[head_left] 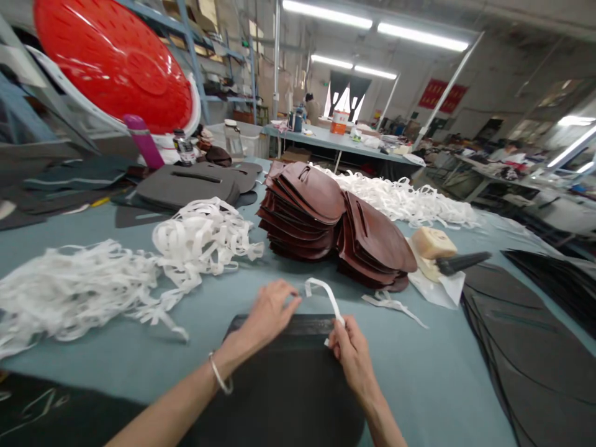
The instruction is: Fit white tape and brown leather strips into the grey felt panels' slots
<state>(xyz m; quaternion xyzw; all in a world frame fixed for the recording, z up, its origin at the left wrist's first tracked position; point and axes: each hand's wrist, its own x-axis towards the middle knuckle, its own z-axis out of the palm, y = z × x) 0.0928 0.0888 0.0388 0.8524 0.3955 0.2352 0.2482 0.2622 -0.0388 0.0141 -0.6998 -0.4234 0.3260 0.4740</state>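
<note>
Across the blue-green tabletop [433, 372], a black panel [284, 385] is laid nearest, apparently for reach; at its far edge a white strip [332, 299] is pinched by the right hand [354, 349], while the left hand [270, 311] is loosely spread, gripping nothing.

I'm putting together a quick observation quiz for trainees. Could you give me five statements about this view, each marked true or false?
1. The right hand holds a white strip. True.
2. The bracelet is on the right wrist. False: the bracelet is on the left wrist.
3. The stacked brown pieces lie beyond the black panel. True.
4. The left hand grips the yellowish block. False: the left hand is over the black panel; the yellowish block lies right of the brown pieces.
5. A purple bottle stands at the back left. True.
</note>
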